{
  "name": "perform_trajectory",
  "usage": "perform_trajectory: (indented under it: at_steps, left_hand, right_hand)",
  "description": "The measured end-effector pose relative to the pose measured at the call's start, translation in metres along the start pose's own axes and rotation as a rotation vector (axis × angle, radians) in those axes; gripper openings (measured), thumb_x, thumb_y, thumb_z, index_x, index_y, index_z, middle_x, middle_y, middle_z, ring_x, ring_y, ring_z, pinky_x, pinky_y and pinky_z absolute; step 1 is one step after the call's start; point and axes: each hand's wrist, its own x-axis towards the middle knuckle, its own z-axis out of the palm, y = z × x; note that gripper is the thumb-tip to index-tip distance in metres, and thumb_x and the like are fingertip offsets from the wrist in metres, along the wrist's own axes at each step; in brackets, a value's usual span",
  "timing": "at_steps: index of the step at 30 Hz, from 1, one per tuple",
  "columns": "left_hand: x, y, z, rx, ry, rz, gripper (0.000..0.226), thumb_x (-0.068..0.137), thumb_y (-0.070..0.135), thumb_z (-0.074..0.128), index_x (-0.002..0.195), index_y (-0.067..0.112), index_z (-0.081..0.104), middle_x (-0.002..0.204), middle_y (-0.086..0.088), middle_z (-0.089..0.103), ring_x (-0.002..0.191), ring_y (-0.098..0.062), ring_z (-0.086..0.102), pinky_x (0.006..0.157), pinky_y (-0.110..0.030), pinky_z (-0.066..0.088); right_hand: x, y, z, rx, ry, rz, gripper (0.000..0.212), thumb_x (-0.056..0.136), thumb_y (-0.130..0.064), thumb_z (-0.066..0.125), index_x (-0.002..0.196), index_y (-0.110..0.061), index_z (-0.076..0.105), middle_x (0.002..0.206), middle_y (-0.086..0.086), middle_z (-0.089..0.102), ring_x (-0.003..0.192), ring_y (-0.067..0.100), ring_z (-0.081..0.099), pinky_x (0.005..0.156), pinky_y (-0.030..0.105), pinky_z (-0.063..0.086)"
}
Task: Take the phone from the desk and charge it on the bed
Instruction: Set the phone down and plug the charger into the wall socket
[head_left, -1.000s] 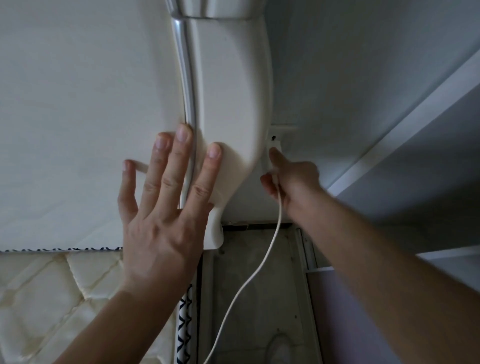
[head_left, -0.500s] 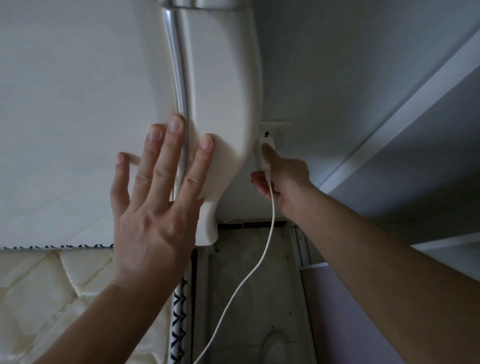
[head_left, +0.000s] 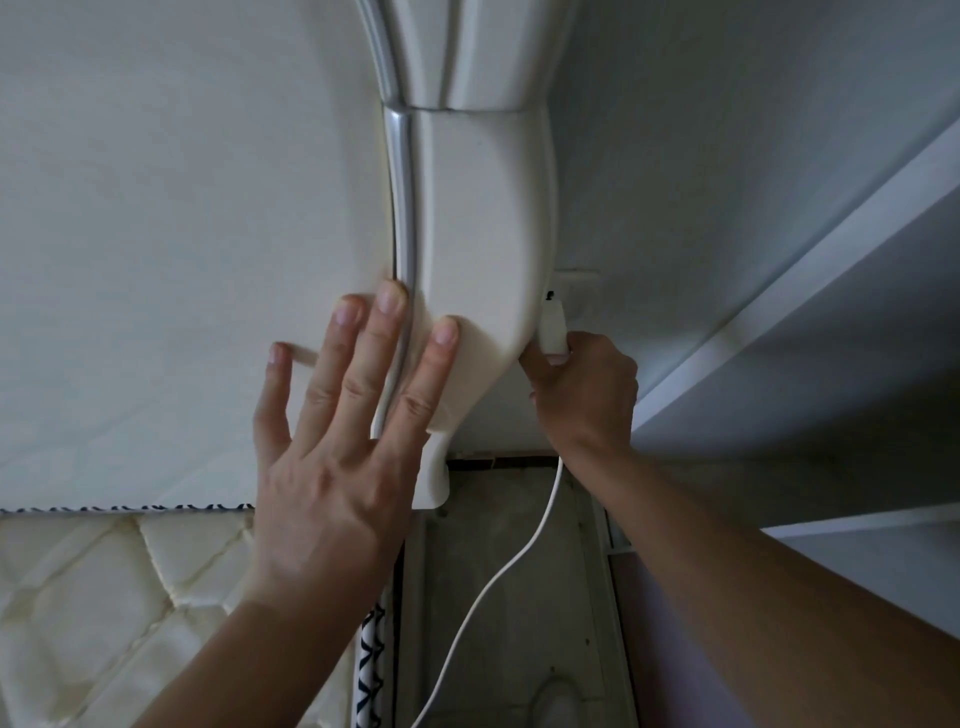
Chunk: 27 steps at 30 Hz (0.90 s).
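Note:
My right hand (head_left: 584, 392) grips a white charger plug (head_left: 551, 328) and holds it against a wall socket (head_left: 563, 283) partly hidden behind the bed's headboard post (head_left: 483, 234). The white charging cable (head_left: 511, 561) hangs from that hand down to the bottom edge of the view. My left hand (head_left: 337, 441) lies flat with fingers spread on the cream headboard (head_left: 182, 234) and the post, holding nothing. The phone is not in view.
A quilted cream mattress (head_left: 93, 597) with black-and-white patterned trim fills the lower left. The floor gap (head_left: 519, 597) between bed and wall lies below the socket. A white shelf or desk edge (head_left: 805, 270) runs diagonally at the right.
My right hand has shifted its grip lower on the plug, with the fingertip no longer stretched along it. The view moved so both hands sit slightly higher and the headboard joint shows.

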Motion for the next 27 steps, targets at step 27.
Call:
perform_trajectory:
  at_steps: [27]
  left_hand:
    - [0.036,0.026,-0.280,-0.131,-0.325,-0.258,0.072,0.086,0.051,0.053,0.152,0.031,0.032,0.152,0.003,0.047,0.142,-0.025,0.040,0.116,-0.049,0.031]
  right_hand:
    - [-0.129,-0.168,-0.275,-0.261,-0.136,-0.537,0.050,0.085,-0.031,0.068,0.129,-0.009,0.058,0.111,0.015,0.065,0.101,0.034,0.059,0.085,0.043,0.050]
